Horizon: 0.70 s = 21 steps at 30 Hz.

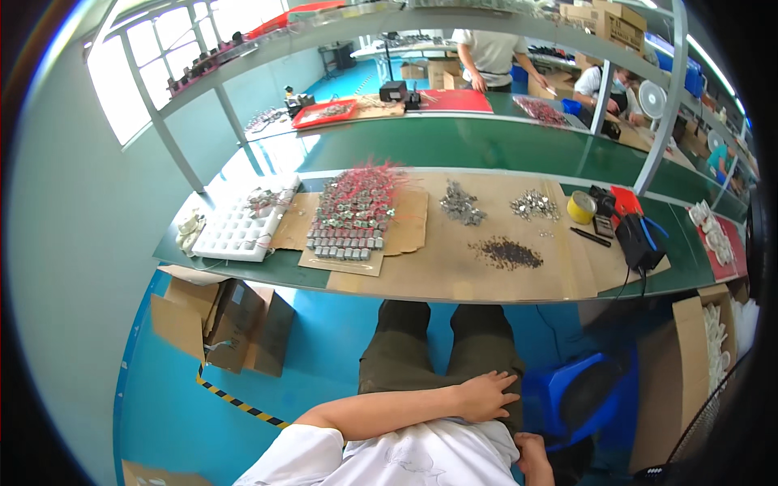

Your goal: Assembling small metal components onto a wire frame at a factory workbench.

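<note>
Dark olive cloth trousers (405,348) cover the person's legs in front of the green counter (296,270), and the left hand (486,396) lies palm down on the right thigh, fingers slightly spread, holding nothing visible. The right hand (532,450) is just beside the white shirt (413,455), fingers loosely curled; whether it grips anything cannot be told. On the counter, rows of small silver box-shaped metal parts (347,242) stand on brown cardboard, right of a white gridded tray (220,245). Farther right, a grey metal heap (462,204), shiny silver pieces (533,205) and tiny dark bits (510,253) lie on a brown sheet (454,279).
</note>
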Available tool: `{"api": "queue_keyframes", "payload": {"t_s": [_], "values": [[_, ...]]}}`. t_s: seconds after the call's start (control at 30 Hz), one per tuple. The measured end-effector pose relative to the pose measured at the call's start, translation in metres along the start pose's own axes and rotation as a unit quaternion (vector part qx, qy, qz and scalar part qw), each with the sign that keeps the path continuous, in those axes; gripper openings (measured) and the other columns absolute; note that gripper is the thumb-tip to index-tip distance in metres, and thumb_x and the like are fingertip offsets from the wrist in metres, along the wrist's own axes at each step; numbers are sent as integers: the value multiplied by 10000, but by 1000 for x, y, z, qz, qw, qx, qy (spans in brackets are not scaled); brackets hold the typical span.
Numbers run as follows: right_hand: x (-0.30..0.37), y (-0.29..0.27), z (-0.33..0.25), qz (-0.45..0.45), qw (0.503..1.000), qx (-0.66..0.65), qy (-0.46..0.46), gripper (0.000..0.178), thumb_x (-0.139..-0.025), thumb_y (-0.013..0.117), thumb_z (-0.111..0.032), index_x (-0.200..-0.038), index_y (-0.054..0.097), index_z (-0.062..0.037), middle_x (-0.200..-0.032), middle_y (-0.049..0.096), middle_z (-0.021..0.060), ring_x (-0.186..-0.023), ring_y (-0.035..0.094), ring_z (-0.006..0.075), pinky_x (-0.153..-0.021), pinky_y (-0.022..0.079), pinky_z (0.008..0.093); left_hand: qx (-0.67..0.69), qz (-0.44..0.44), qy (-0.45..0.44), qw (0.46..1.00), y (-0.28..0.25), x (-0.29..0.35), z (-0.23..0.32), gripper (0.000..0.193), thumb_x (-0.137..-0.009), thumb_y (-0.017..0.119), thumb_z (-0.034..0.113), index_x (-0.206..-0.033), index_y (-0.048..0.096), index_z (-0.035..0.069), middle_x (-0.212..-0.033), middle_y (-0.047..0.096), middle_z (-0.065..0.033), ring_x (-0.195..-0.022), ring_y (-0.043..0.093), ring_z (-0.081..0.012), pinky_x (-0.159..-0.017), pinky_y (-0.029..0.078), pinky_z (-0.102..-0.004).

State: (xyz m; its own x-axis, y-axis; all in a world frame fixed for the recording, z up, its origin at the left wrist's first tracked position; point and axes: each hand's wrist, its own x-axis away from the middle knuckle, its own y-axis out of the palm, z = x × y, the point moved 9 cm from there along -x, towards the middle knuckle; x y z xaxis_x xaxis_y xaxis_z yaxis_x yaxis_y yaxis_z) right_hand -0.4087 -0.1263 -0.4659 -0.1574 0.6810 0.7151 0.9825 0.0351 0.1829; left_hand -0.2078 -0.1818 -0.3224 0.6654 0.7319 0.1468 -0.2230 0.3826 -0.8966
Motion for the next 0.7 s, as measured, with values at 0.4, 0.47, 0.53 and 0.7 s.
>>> {"api": "queue_keyframes", "payload": {"t_s": [0.4,0.47,0.53,0.7], "values": [[-45,15,26,-134,966,-222,6,397,-962,717,-301,-1239,712,-16,-1218,749,141,-1073,728,310,-937,590,432,129,114,7,985,-26,-6,10,606,-1039,578,516,-1411,593,37,-1492,515,-346,-1075,682,-513,-957,570,-512],[-33,26,20,-152,969,-196,11,380,-953,717,-308,-1213,721,-31,-1191,754,134,-1053,732,294,-920,595,441,144,125,15,982,-26,-4,9,584,-1037,587,508,-1400,600,51,-1475,532,-339,-1084,674,-515,-956,570,-514],[-36,26,9,-126,981,-148,-2,297,-930,687,-190,-1172,729,-23,-1141,756,142,-1005,735,273,-900,591,424,135,145,7,980,-28,-1,2,553,-1027,614,485,-1388,611,66,-1467,538,-338,-1107,668,-512,-956,576,-507],[-26,20,4,-60,976,-210,-13,251,-938,657,-117,-1141,729,11,-1129,760,142,-970,731,280,-894,565,406,162,147,-33,975,-34,-5,-8,578,-1029,631,478,-1389,604,26,-1511,490,-343,-1196,630,-518,-1003,556,-509]]}}
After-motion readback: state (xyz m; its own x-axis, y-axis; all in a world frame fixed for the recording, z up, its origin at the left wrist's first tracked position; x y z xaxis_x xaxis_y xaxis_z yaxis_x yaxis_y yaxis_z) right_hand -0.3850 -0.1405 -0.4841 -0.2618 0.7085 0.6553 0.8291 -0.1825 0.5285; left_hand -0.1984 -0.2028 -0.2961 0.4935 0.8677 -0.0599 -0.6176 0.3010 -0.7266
